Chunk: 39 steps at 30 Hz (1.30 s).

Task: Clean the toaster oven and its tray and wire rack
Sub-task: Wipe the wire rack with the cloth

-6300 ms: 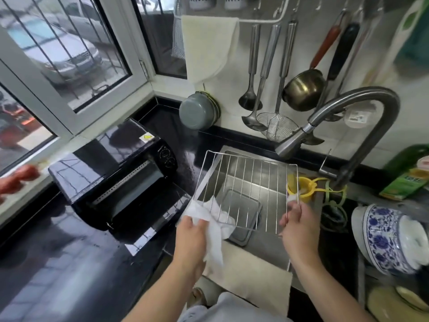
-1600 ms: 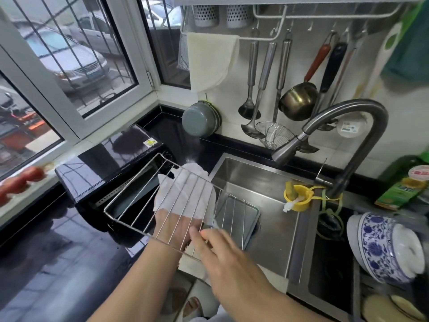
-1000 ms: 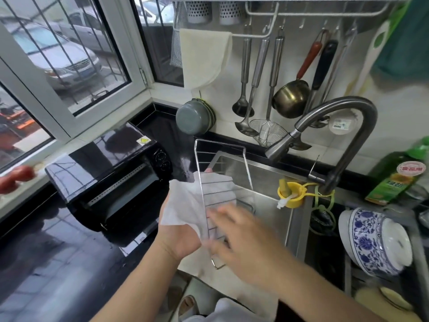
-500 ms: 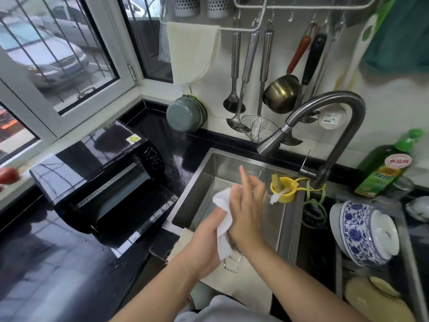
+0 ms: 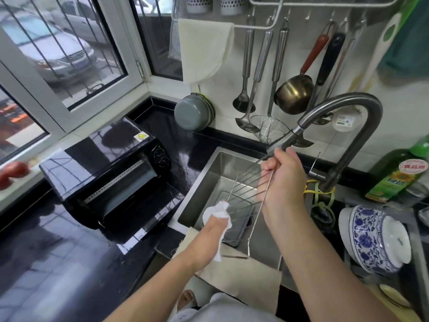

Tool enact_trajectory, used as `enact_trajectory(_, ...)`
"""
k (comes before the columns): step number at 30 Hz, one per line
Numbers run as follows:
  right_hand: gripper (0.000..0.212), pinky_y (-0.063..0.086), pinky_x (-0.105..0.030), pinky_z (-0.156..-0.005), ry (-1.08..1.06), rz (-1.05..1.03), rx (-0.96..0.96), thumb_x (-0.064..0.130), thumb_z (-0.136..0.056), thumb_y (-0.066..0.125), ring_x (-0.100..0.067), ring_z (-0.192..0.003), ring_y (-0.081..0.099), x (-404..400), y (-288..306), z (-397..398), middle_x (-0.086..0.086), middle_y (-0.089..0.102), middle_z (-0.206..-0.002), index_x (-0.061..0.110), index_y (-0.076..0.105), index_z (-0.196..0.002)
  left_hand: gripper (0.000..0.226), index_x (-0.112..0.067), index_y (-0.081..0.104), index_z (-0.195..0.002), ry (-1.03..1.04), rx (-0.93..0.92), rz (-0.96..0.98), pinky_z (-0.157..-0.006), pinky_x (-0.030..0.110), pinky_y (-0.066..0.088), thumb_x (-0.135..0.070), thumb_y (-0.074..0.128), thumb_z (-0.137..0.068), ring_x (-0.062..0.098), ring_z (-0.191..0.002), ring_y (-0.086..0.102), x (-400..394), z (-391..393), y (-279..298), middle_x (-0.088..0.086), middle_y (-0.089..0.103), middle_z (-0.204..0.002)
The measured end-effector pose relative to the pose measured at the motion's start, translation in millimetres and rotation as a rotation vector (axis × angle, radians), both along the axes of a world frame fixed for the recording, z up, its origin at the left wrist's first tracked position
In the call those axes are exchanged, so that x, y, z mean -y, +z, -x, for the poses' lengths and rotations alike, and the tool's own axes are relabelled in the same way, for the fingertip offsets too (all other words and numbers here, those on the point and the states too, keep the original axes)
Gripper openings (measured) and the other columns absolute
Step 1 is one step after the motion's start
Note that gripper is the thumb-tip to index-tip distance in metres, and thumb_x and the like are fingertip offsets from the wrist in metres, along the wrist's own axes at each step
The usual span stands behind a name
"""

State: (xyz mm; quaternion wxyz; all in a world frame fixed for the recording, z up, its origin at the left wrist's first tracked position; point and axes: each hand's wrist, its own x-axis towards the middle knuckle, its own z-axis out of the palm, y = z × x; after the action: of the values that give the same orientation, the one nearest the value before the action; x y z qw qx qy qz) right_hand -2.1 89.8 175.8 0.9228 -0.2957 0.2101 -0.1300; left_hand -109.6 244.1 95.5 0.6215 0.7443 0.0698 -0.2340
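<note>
A: Only the head view to go on. What is each hand doing?

B: The right hand [image 5: 282,180] has its fingers curled round the upper end of the wire rack [image 5: 247,196], holding it up under the faucet [image 5: 325,112] spout. The left hand [image 5: 214,223] is closed round a white wipe [image 5: 217,213] and presses it against the rack's lower left edge.

A: Why hold it like that?

B: I judge the high grip steadies the rack over the sink [image 5: 209,173], so drips and crumbs fall into the basin, while the lower hand is free to rub along the wires.

A: Which way does the rack point?

B: It is tilted steeply, nearly on edge. Its long axis runs from the right hand down toward the person, the lower end hanging above the sink's near rim. The cross wires fan out to the left, toward the wipe.

A: And the rest of the job?

B: The tray [image 5: 234,219] lies in the sink bottom under the rack. The toaster oven [image 5: 104,168] sits on the black counter [image 5: 46,263] left of the sink, door dropped open, mouth facing the person.
</note>
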Motion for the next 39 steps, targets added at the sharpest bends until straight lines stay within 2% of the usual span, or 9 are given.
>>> enact_trajectory(4, 0.019, 0.033, -0.019, -0.037, 0.062, 0.195, -0.172, 0.003, -0.087, 0.058, -0.008, -0.042, 0.042, -1.7, -12.2, 0.3, 0.002, 0.048, -0.055, 0.021, 0.052, -0.084, 0.027, -0.067, 0.05, -0.113, -0.15, 0.168, 0.005, -0.094, 0.003, 0.032, -0.064, 0.031, -0.093, -0.012, -0.118, 0.042, 23.8, 0.4, 35.0, -0.041, 0.049, -0.119)
enact_trajectory(8, 0.033, 0.027, -0.015, -0.036, 0.071, 0.199, -0.326, -0.004, -0.093, 0.047, -0.012, -0.038, 0.034, 0.5, -23.1, -6.7, -0.001, 0.035, -0.048, 0.017, 0.039, -0.069, 0.036, -0.055, 0.046, -0.143, -0.301, 0.525, 0.037, -0.108, 0.01, 0.033, -0.051, 0.043, -0.107, -0.01, -0.138, 0.04, 25.7, 2.6, 49.8, -0.042, 0.044, -0.144)
enact_trajectory(12, 0.008, 0.039, -0.022, -0.045, 0.085, 0.295, -0.377, 0.012, -0.096, 0.047, -0.01, -0.053, 0.044, 7.0, -21.7, -8.6, 0.002, 0.045, -0.07, 0.018, 0.049, -0.093, 0.026, -0.018, 0.06, -0.102, -0.129, 0.788, -0.259, -0.071, 0.036, 0.05, -0.036, 0.042, -0.103, 0.012, -0.078, 0.057, 5.9, 13.1, 19.0, -0.016, 0.063, -0.09)
enact_trajectory(15, 0.013, 0.052, -0.022, -0.052, 0.147, 0.257, -0.361, 0.004, -0.099, 0.049, -0.013, -0.065, 0.06, 10.0, -21.7, -9.3, -0.009, 0.058, -0.084, 0.013, 0.056, -0.094, 0.035, -0.024, 0.063, -0.085, 0.219, 0.687, -0.305, -0.06, 0.025, 0.052, -0.039, 0.038, -0.104, 0.012, -0.06, 0.058, -5.9, 3.8, 16.8, -0.007, 0.065, -0.072)
enact_trajectory(20, 0.026, 0.051, -0.043, -0.093, 0.306, 1.297, -0.211, 0.048, -0.098, 0.048, -0.015, -0.098, 0.058, 63.9, -50.3, 2.3, -0.001, 0.061, -0.108, 0.029, 0.065, -0.105, 0.039, -0.016, 0.076, -0.11, 0.57, 0.128, 0.29, -0.076, 0.046, 0.063, -0.033, 0.04, -0.112, 0.035, -0.1, 0.077, -62.3, -31.4, 38.6, 0.017, 0.078, -0.11)
enact_trajectory(24, 0.06, 0.058, -0.04, -0.084, 0.92, 0.55, -0.089, 0.06, -0.096, 0.046, -0.032, -0.108, 0.069, 66.9, -60.3, 20.2, -0.014, 0.068, -0.124, 0.014, 0.059, -0.131, 0.043, -0.01, 0.08, -0.106, 0.524, -0.035, 0.438, -0.073, 0.046, 0.063, -0.032, 0.044, -0.11, 0.04, -0.099, 0.076, -76.2, -35.9, 39.5, 0.025, 0.074, -0.116)
enact_trajectory(29, 0.077, 0.058, -0.05, -0.08, 0.964, 0.087, -0.038, 0.07, -0.093, 0.029, -0.034, -0.102, 0.07, 63.7, -55.7, 33.7, -0.017, 0.067, -0.125, 0.014, 0.064, -0.132, 0.034, -0.011, 0.081, -0.1, 0.517, 0.013, 0.42, -0.073, 0.042, 0.063, -0.021, 0.049, -0.109, 0.037, -0.1, 0.077, -67.1, -37.7, 35.5, 0.024, 0.076, -0.113)
enact_trajectory(34, 0.054, 0.059, -0.05, -0.072, 1.055, 0.344, -0.044, 0.047, -0.097, 0.044, -0.034, -0.094, 0.071, 70.1, -52.1, 39.9, -0.016, 0.066, -0.128, 0.016, 0.054, -0.14, 0.034, -0.009, 0.077, -0.102, 0.458, 0.088, 0.358, -0.079, 0.048, 0.063, 0.005, 0.054, -0.08, 0.042, -0.103, 0.074, -70.3, -34.9, 34.0, 0.026, 0.075, -0.112)
enact_trajectory(39, 0.05, 0.055, -0.043, -0.064, 1.096, 0.314, -0.054, 0.043, -0.099, 0.045, -0.03, -0.071, 0.062, 58.7, -49.8, 46.9, -0.014, 0.067, -0.107, 0.01, 0.063, -0.132, 0.024, -0.014, 0.076, -0.095, 0.684, 0.12, 0.163, -0.077, 0.043, 0.064, -0.03, 0.058, -0.1, 0.033, -0.1, 0.077, -69.5, -38.0, 32.8, 0.015, 0.079, -0.104)
